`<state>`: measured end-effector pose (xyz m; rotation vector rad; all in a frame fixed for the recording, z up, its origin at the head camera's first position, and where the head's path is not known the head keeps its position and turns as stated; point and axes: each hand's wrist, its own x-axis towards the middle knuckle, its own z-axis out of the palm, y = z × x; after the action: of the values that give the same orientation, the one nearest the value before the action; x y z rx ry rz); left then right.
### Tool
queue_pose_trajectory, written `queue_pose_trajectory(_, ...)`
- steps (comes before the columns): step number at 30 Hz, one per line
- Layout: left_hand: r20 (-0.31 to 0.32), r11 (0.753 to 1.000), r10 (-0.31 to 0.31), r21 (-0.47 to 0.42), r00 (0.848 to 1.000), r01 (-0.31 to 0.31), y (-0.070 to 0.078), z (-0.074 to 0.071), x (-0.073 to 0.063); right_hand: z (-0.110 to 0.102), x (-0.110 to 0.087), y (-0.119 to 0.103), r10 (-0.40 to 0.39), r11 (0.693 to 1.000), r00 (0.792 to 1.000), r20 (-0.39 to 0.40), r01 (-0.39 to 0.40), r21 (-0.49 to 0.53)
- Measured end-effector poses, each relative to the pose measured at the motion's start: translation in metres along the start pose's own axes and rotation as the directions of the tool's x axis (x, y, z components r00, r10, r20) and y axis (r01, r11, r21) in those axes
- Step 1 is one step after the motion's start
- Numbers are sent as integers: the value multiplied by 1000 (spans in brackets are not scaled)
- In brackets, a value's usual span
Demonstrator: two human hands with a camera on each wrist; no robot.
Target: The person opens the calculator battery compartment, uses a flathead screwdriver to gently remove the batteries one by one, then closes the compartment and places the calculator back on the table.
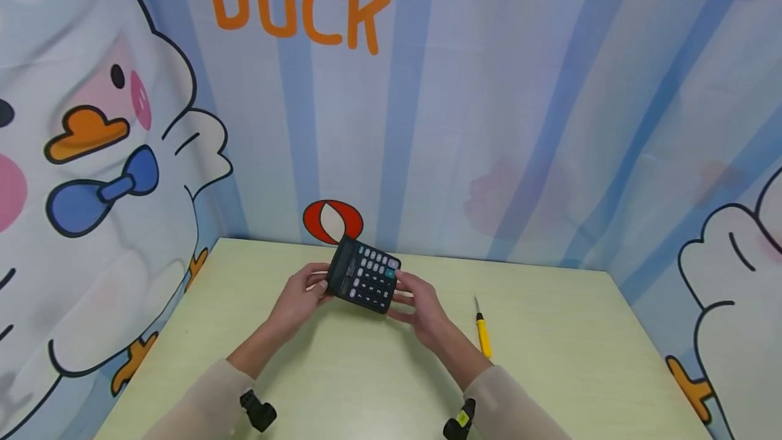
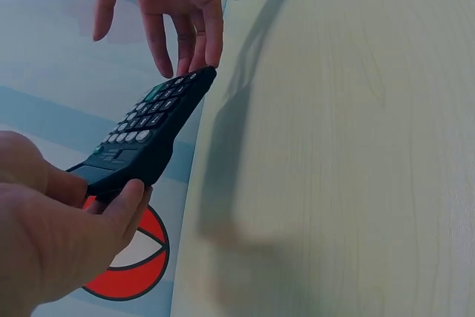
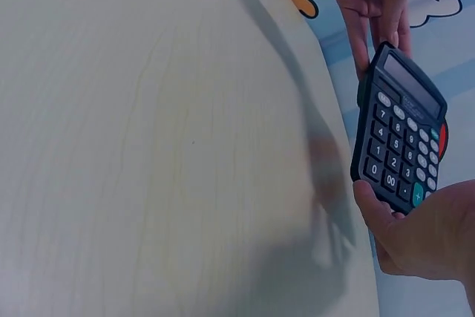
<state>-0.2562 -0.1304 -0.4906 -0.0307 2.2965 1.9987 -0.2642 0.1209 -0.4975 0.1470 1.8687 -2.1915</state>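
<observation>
A black calculator [image 1: 364, 276] is held up above the table, tilted, with its keys facing me. My left hand [image 1: 301, 296] pinches its display end, thumb on one side and fingers on the other. At the keypad end is my right hand [image 1: 423, 307], its fingertips touching the edge and the lower corner. In the left wrist view, the right hand [image 2: 174, 5] has long, straight fingers, and its thumb stands apart from the calculator [image 2: 145, 128]. The right wrist view shows the number keys of the calculator [image 3: 397, 135] between both hands.
On the table [image 1: 550, 331], right of my right forearm, lies a screwdriver [image 1: 482, 335] with a yellow and black handle. A fabric backdrop [image 1: 440, 121] with printed ducks rises along the table's back and sides. Dark cameras are worn on both wrists.
</observation>
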Motion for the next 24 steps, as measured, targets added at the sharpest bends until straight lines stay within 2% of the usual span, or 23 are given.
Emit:
queue_pose_trajectory(7, 59, 999, 26, -38, 998, -24, -3, 11, 0, -12, 0, 7, 3, 1000, 1000, 2, -3, 17)
queue_pose_trajectory(15, 66, 996, 71, -60, 995, -67, -5, 22, 1, -20, 0, 7, -2, 999, 1000, -3, 2, 44)
queue_pose_trajectory(19, 75, 996, 70, -67, 995, -65, -4, 26, 1, -22, 0, 7, 8, 998, 1000, -10, -7, 63)
queue_pose_trajectory(24, 98, 996, 43, -86, 994, -35, -2, 28, 0, -25, 0, 8, 29, 994, 999, -27, -26, 111)
